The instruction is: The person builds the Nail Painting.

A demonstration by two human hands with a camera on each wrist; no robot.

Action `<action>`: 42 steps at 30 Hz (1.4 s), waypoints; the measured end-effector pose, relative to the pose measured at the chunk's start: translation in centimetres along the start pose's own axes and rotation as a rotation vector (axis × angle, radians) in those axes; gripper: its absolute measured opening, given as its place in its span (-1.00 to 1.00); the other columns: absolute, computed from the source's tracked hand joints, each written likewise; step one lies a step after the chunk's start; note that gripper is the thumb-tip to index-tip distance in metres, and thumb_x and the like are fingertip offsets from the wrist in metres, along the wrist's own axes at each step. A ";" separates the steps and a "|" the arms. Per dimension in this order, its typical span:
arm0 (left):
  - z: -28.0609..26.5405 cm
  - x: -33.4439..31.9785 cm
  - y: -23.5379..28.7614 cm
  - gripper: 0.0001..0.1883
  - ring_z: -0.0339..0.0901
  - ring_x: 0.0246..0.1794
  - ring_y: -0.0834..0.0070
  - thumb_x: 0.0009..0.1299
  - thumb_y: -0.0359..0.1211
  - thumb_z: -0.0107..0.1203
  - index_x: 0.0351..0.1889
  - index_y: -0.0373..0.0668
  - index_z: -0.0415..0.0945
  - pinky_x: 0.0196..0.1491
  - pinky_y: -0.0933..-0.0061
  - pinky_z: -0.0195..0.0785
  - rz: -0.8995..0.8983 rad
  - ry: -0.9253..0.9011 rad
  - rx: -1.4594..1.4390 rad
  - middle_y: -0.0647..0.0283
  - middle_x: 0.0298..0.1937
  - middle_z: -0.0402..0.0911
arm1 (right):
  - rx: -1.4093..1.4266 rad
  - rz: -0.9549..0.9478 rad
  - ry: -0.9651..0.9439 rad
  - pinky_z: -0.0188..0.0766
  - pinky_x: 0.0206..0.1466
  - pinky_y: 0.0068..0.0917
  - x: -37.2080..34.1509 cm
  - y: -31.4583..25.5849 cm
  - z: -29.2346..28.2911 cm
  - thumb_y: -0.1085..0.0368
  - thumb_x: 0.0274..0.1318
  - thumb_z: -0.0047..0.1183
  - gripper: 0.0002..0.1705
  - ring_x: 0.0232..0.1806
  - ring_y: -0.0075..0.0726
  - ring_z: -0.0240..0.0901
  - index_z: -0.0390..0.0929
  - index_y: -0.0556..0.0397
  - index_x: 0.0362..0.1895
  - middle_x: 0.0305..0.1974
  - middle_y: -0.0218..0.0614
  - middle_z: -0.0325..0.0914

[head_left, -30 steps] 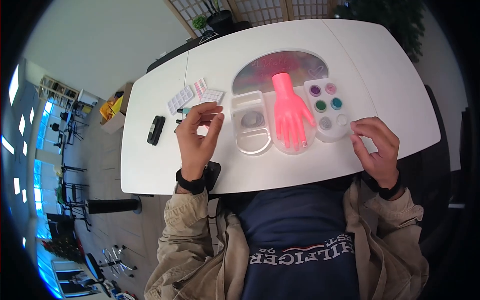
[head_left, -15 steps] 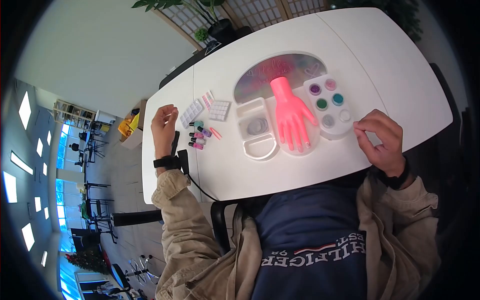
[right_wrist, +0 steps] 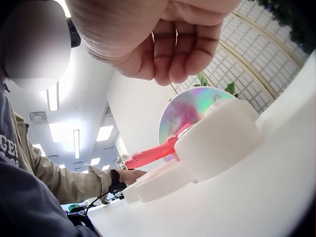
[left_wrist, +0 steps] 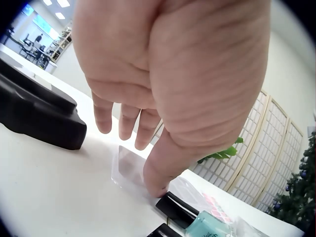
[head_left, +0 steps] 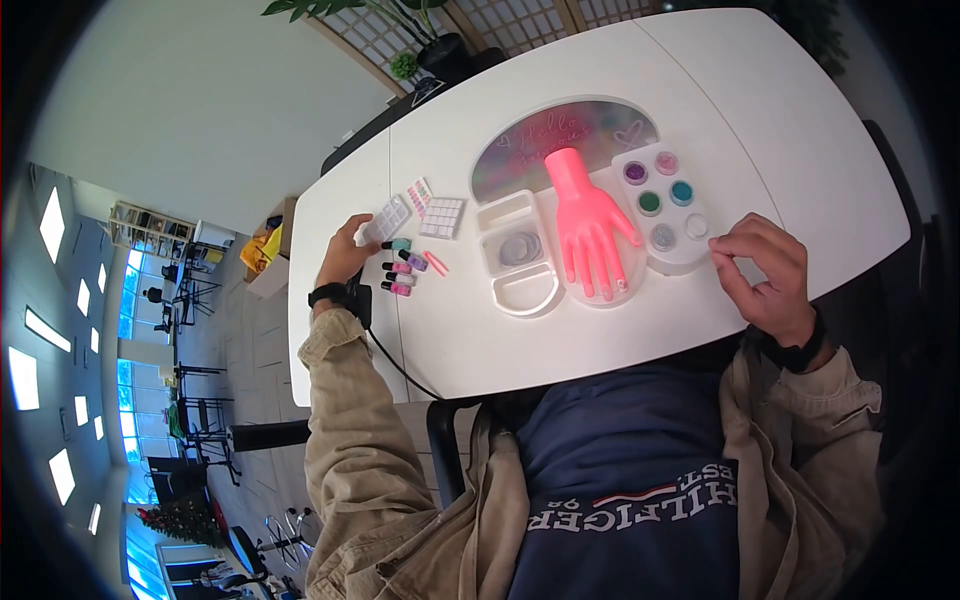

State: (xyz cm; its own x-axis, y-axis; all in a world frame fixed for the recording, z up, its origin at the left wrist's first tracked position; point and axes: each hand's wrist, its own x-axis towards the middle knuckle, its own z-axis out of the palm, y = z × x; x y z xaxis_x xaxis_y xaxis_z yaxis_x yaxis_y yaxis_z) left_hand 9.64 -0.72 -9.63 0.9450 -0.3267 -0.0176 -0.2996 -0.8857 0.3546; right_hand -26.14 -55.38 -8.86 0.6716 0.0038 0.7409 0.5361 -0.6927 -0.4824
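My left hand (head_left: 343, 255) reaches to the clear compartment case (head_left: 388, 222) at the left of the table, pinching its near end. In the left wrist view the thumb (left_wrist: 157, 173) presses on the case's edge, with three fingers extended past it. Bottles of nail polish (head_left: 398, 268) lie right beside this hand, a teal one (left_wrist: 206, 226) closest to the thumb. My right hand (head_left: 770, 275) hovers near the jar holder (head_left: 690, 245), fingers loosely bent and nothing visible in it. A pink practice hand (head_left: 592, 225) lies palm down on a round white base, a small decoration on one nail.
A white three-part tray (head_left: 520, 255) stands left of the practice hand. Behind is a semicircular iridescent panel (head_left: 510, 165). Pink tweezers (head_left: 436, 263), a second gridded case (head_left: 442, 218) and a sticker sheet (head_left: 417, 192) lie nearby. A black device (left_wrist: 42, 108) is beside the left hand.
My left hand swung out left past the polish bottles, then lowered onto the clear case and took hold of it. The right hand stayed near the jar holder. The head view shifted.
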 end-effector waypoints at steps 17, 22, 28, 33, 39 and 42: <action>-3.1 0.5 2.4 -0.60 0.74 -0.21 0.45 0.37 -0.48 0.51 0.17 -0.18 0.77 -0.11 0.38 0.61 0.021 0.312 -0.049 0.22 -0.08 0.84 | 0.011 0.008 0.024 0.48 -0.35 -0.36 -0.2 0.8 0.1 0.65 0.11 0.37 -0.81 -0.43 -0.22 0.62 0.76 0.22 -0.17 -0.42 -0.19 0.66; -6.4 -1.1 7.0 -0.68 0.64 -0.12 0.61 0.61 -0.43 0.33 0.28 -0.24 0.67 -0.09 0.48 0.49 0.202 0.489 -0.383 0.32 0.03 0.73 | 0.021 0.037 0.016 0.49 -0.33 -0.37 -0.3 0.8 0.2 0.64 0.11 0.37 -0.80 -0.41 -0.23 0.63 0.77 0.20 -0.17 -0.41 -0.21 0.66; -6.9 -4.3 15.2 -0.73 0.63 0.00 0.59 0.70 -0.37 0.29 0.24 -0.25 0.56 -0.01 0.49 0.46 0.412 0.546 -0.764 0.29 0.07 0.71 | 0.020 0.047 0.016 0.50 -0.32 -0.37 -0.5 0.9 0.2 0.64 0.10 0.37 -0.80 -0.41 -0.24 0.63 0.77 0.20 -0.18 -0.42 -0.21 0.67; -5.3 -5.3 19.0 -0.80 0.65 -0.01 0.53 0.66 -0.44 0.31 0.11 -0.23 0.54 0.07 0.50 0.53 0.514 0.562 -0.930 0.26 -0.02 0.71 | 0.000 0.012 0.007 0.49 -0.33 -0.36 -0.4 1.0 0.2 0.65 0.09 0.36 -0.80 -0.42 -0.22 0.63 0.76 0.21 -0.18 -0.42 -0.20 0.66; -4.1 -6.0 20.7 -0.72 0.68 -0.08 0.54 0.60 -0.51 0.36 0.17 -0.22 0.52 0.05 0.51 0.53 0.479 0.469 -0.917 0.28 -0.11 0.72 | -0.003 -0.002 -0.009 0.48 -0.34 -0.34 -0.4 1.2 0.2 0.65 0.09 0.37 -0.80 -0.42 -0.20 0.62 0.76 0.21 -0.18 -0.42 -0.19 0.66; -3.1 -6.6 22.5 -0.42 0.69 -0.14 0.53 0.59 -0.55 0.35 0.49 -0.24 0.32 0.02 0.49 0.55 0.505 0.457 -0.891 0.25 -0.15 0.71 | 0.009 -0.004 -0.006 0.48 -0.35 -0.34 -0.3 1.1 0.3 0.65 0.09 0.37 -0.80 -0.42 -0.20 0.62 0.76 0.21 -0.18 -0.42 -0.20 0.65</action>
State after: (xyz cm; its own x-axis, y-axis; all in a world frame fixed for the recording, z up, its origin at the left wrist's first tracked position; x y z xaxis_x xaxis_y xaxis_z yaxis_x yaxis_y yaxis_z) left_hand -2.92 -17.46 1.40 0.7558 -0.2677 0.5975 -0.6345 -0.0740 0.7694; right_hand -25.59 -55.96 -9.69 0.6727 0.0109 0.7399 0.5435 -0.6858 -0.4840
